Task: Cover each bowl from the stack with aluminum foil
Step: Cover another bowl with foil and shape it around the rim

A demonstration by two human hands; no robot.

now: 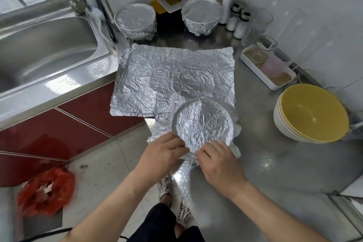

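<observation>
Where the hands meet: near rim of the foil-topped bowl [203, 122], at the steel counter's [275, 163] front edge.
Left hand [163, 155]: fingers curled, pinching the foil skirt [163, 124] near-left.
Right hand [218, 161]: fingers curled on the same skirt, near-right.
Behind the bowl: loose foil sheets [172, 76].
Far right: stacked yellow bowls [312, 116].

left hand [163, 155] and right hand [218, 161] both bare, forearms [110, 198] uncovered to the edge of view, black trousers [163, 220], pale shoes [165, 183] with a dark scribbled pattern, bare instep showing behind the nearer shoe
</observation>
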